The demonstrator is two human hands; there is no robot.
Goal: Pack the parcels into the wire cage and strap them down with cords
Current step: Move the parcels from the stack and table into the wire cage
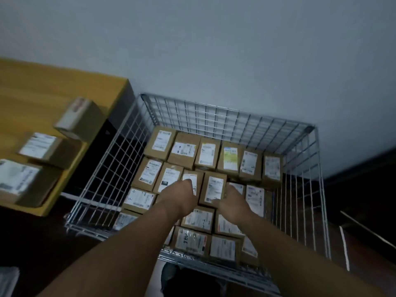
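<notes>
A white wire cage (120, 146) stands against the wall, its floor covered with several brown cardboard parcels bearing white labels. Both my arms reach down into it. My left hand (182, 195) and my right hand (232, 202) grip the two sides of one parcel (214, 188) in the middle rows; it sits slightly higher than its neighbours. A back row of parcels (230, 158) lines the far wall. No cords are visible.
A yellow wooden table (42, 86) stands left of the cage with three more parcels (79, 118) on it. The floor around is dark. A pale wall rises behind the cage. A dark shoe (169, 275) shows below the cage's near edge.
</notes>
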